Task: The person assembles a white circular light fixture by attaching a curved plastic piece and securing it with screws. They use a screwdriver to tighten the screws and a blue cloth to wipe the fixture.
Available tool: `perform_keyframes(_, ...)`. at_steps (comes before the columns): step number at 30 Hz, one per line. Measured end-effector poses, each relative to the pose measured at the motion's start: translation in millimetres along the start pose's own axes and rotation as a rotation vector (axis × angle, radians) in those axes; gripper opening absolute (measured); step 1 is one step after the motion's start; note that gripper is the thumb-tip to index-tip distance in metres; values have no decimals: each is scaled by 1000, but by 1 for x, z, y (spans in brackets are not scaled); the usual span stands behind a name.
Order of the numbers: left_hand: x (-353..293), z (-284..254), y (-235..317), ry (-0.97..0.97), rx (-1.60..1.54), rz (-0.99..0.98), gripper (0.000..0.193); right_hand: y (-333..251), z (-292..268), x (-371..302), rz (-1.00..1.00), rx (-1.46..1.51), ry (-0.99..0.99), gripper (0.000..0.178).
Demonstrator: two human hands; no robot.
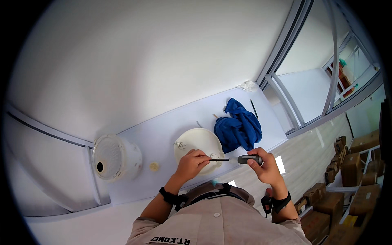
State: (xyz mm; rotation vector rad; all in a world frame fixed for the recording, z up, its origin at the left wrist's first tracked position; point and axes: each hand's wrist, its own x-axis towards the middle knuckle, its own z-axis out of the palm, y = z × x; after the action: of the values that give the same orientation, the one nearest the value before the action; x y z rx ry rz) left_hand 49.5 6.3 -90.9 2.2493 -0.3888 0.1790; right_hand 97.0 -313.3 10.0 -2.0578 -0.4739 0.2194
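My right hand is wrapped round the grey and black handle of a screwdriver, whose thin dark shaft points left. At the shaft's tip, the fingers of my left hand are pinched together; whatever small thing they hold, if anything, is hidden. Beneath my left hand lies a round white shell-like part with small fittings on its inner side, partly covered by the hand and the screwdriver. A bunched blue cloth lies just beyond the screwdriver, close to the white part's right side.
On the white table, a white tub-like container with a dark round hole stands left, beside a small cream disc. A slim dark tool and crumpled white tissue lie far right. Cardboard boxes fill shelving at right.
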Motion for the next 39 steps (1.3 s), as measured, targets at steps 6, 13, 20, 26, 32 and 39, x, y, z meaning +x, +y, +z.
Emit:
perform_keyframes(6, 7, 19, -6, -57, 225, 54, 38, -8, 10, -2, -31, -200, 79, 27)
perform_keyframes(13, 3, 30, -10, -191, 171, -27, 71, -14, 16, 6, -23, -313, 100, 28)
perform_keyframes(20, 1, 34, -13, -212, 193, -5, 78, -22, 26, 21, -115, -380, 145, 28)
perform_keyframes(26, 2, 31, -10, -229, 197, 2, 78, -39, 33, 37, -186, -449, 106, 27)
perform_keyframes(32, 0, 31, -11, -204, 200, 8, 80, -41, 43, 46, -313, -497, 123, 26)
perform_keyframes(39, -2, 31, -12, -191, 206, 27, 81, -51, 51, 50, -364, -606, 84, 28)
